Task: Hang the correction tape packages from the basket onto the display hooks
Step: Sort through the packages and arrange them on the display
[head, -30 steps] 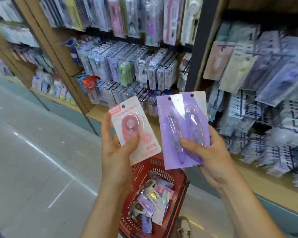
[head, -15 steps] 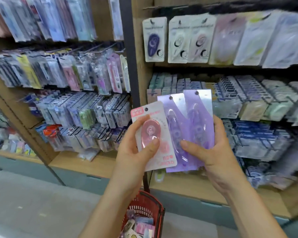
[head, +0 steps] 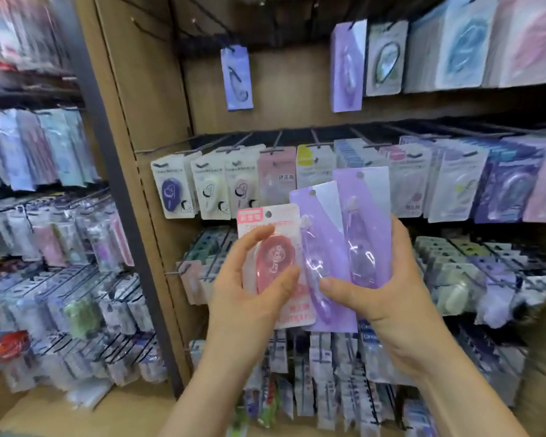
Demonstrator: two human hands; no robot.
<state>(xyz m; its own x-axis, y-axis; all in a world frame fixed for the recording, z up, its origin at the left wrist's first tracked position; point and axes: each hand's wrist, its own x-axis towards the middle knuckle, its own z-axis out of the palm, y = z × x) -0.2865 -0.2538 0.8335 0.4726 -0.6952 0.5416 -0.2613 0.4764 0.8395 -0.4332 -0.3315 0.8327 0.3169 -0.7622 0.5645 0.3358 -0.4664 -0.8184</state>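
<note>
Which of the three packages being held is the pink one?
The pink package, leftmost, held by the left hand; the two purple packages in the right hand are longer.

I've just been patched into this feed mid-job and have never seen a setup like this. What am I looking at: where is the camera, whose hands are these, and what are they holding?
There is no machine here. A person works with bare hands, and the single picture comes from a camera worn on their head, looking forward and down. The left hand holds a pink package of correction tape, with the thumb on its front. The right hand holds two purple packages, fanned one behind the other. There is no table. Ahead stands a wooden display with rows of wire hooks, most of them hung with similar packages. A purple stack that looks much the same hangs in the top row. The basket is out of view.
</note>
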